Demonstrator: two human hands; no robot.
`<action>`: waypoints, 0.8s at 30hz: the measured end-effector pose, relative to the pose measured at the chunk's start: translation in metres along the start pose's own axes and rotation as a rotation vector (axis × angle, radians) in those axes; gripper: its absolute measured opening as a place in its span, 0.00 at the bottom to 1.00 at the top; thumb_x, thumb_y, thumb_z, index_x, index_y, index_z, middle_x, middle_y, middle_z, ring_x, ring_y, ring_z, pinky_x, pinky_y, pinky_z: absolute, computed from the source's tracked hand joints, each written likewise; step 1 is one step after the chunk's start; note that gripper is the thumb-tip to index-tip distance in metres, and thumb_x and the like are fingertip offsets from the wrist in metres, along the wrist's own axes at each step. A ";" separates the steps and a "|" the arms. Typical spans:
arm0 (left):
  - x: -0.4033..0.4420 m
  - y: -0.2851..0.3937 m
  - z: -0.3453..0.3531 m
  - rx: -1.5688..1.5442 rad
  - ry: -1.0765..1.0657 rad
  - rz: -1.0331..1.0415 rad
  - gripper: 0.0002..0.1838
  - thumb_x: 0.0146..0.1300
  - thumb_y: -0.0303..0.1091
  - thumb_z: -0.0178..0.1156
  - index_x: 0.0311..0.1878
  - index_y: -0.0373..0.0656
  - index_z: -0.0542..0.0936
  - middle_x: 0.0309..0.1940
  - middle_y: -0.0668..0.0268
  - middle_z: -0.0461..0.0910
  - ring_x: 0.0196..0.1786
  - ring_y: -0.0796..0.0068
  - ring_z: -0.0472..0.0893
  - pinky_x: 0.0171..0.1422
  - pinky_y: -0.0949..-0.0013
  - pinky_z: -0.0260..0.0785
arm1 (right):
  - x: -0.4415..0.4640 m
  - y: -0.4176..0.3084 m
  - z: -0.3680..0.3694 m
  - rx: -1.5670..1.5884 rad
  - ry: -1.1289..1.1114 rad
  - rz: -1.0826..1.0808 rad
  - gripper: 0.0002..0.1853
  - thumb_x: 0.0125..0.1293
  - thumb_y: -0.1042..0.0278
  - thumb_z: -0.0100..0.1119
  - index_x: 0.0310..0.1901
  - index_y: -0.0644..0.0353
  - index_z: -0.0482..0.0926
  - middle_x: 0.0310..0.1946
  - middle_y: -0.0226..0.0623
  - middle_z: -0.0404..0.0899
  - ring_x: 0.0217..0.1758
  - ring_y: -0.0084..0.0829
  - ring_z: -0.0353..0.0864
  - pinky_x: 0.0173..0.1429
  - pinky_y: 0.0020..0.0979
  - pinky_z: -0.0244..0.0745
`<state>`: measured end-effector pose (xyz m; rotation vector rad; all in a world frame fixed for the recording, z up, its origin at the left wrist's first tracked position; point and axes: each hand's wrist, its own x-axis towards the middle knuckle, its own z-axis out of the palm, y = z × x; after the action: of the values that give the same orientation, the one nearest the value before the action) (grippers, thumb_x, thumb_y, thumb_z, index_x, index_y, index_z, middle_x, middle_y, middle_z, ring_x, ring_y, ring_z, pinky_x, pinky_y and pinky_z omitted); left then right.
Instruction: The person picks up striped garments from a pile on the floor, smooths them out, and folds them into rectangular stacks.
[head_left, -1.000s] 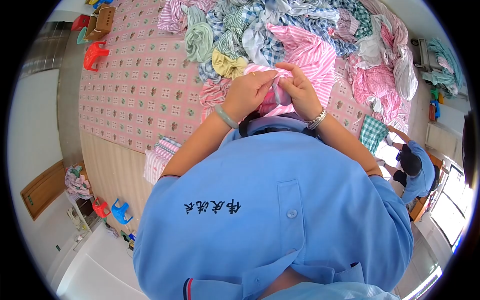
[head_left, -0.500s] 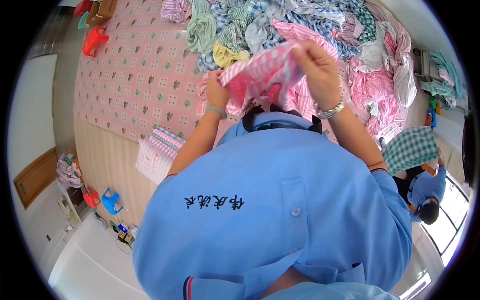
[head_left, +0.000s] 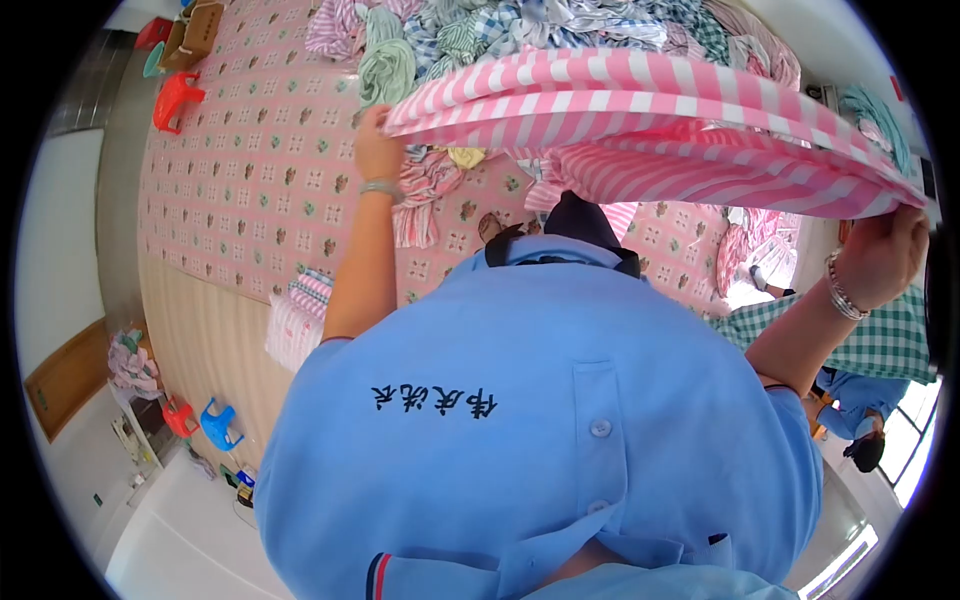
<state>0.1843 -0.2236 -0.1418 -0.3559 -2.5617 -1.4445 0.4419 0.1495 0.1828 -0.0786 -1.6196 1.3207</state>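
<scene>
A wide pink-and-white striped cloth [head_left: 640,105] hangs stretched between my two hands, bowed in loose folds above the floor. My left hand [head_left: 379,148] is closed on its left end, with a bangle on the wrist. At the far right, my right hand [head_left: 884,256] grips the other end, and a metal band circles that wrist. More pink striped fabric [head_left: 425,195] lies below the cloth, close to my left hand. The cloth hides part of the laundry heap behind it.
A heap of checked and striped laundry [head_left: 480,38] spreads along the far side of the patterned pink covering [head_left: 250,150]. Folded bundles [head_left: 297,322] lie at left. Red [head_left: 178,102] and blue stools [head_left: 221,424] stand further left. At right, another person [head_left: 855,405] has a green checked cloth [head_left: 880,335].
My hands have moved far apart, the right one out to the right. The striped cloth, bunched before, is now spread wide between them. The other person's green cloth hangs lower and broader.
</scene>
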 end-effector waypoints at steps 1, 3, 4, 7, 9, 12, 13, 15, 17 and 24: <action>0.008 0.004 -0.010 -0.243 -0.093 -0.315 0.12 0.51 0.28 0.53 0.41 0.44 0.73 0.37 0.60 0.75 0.38 0.66 0.76 0.42 0.68 0.69 | -0.004 0.001 -0.012 0.005 0.019 0.068 0.07 0.62 0.74 0.45 0.35 0.66 0.73 0.38 0.42 0.75 0.41 0.29 0.74 0.48 0.28 0.68; 0.026 0.020 -0.031 -0.472 -0.206 -0.628 0.10 0.54 0.28 0.50 0.41 0.43 0.73 0.38 0.60 0.75 0.39 0.67 0.76 0.43 0.68 0.70 | -0.015 0.015 -0.026 0.016 0.005 0.101 0.07 0.62 0.74 0.45 0.35 0.66 0.73 0.36 0.40 0.75 0.39 0.27 0.74 0.46 0.26 0.68; 0.034 0.025 -0.042 -0.644 -0.214 -0.658 0.10 0.55 0.27 0.49 0.40 0.41 0.73 0.38 0.58 0.75 0.39 0.66 0.76 0.44 0.65 0.71 | -0.019 0.025 -0.030 0.035 -0.026 0.144 0.07 0.62 0.75 0.45 0.35 0.66 0.73 0.35 0.38 0.76 0.37 0.25 0.73 0.44 0.24 0.68; 0.049 0.012 -0.046 -1.012 -0.142 -0.748 0.09 0.56 0.26 0.47 0.40 0.38 0.72 0.38 0.56 0.75 0.40 0.64 0.76 0.45 0.61 0.72 | -0.033 0.040 -0.011 0.014 0.051 0.235 0.06 0.61 0.74 0.47 0.35 0.66 0.74 0.29 0.30 0.74 0.30 0.17 0.70 0.36 0.17 0.64; 0.050 0.008 -0.035 -1.287 0.026 -0.877 0.08 0.56 0.28 0.49 0.39 0.37 0.72 0.39 0.56 0.75 0.41 0.66 0.75 0.45 0.65 0.72 | -0.037 0.055 -0.016 0.023 0.042 0.286 0.06 0.61 0.74 0.48 0.35 0.66 0.74 0.27 0.27 0.73 0.28 0.13 0.67 0.32 0.14 0.61; 0.029 0.013 -0.012 -1.295 -0.030 -0.892 0.10 0.56 0.30 0.49 0.41 0.38 0.72 0.40 0.59 0.75 0.42 0.69 0.75 0.44 0.69 0.71 | -0.035 0.069 -0.027 0.113 0.030 0.340 0.06 0.60 0.73 0.49 0.36 0.66 0.74 0.27 0.27 0.74 0.27 0.13 0.68 0.31 0.13 0.61; 0.022 0.009 -0.009 -1.079 -0.191 -0.881 0.12 0.55 0.35 0.52 0.41 0.40 0.74 0.35 0.62 0.77 0.39 0.71 0.76 0.41 0.69 0.69 | -0.033 0.073 -0.036 0.119 0.059 0.377 0.07 0.61 0.73 0.49 0.36 0.66 0.74 0.27 0.28 0.74 0.28 0.14 0.69 0.32 0.15 0.63; 0.017 0.028 -0.026 -0.364 -0.491 -0.630 0.13 0.54 0.37 0.54 0.41 0.42 0.75 0.32 0.61 0.77 0.36 0.70 0.77 0.39 0.68 0.69 | -0.029 0.076 -0.052 0.111 0.081 0.409 0.07 0.61 0.73 0.48 0.36 0.66 0.74 0.27 0.29 0.74 0.29 0.15 0.70 0.33 0.16 0.64; 0.017 0.038 -0.037 0.592 -0.655 -0.120 0.13 0.52 0.42 0.56 0.36 0.44 0.77 0.23 0.58 0.77 0.28 0.66 0.77 0.35 0.64 0.66 | -0.029 0.071 -0.063 0.161 0.005 0.428 0.07 0.61 0.73 0.47 0.36 0.67 0.74 0.30 0.32 0.75 0.31 0.18 0.72 0.36 0.17 0.67; -0.052 0.072 0.064 0.239 -0.263 0.030 0.11 0.52 0.37 0.58 0.33 0.40 0.75 0.25 0.60 0.76 0.28 0.67 0.76 0.32 0.71 0.66 | -0.047 0.054 -0.005 0.194 -0.331 0.348 0.08 0.61 0.74 0.47 0.37 0.70 0.72 0.31 0.31 0.73 0.33 0.17 0.70 0.39 0.17 0.63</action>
<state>0.2527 -0.1393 -0.1299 -0.5775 -2.8811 -1.1296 0.4422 0.1467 0.1111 -0.0253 -1.7974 1.8302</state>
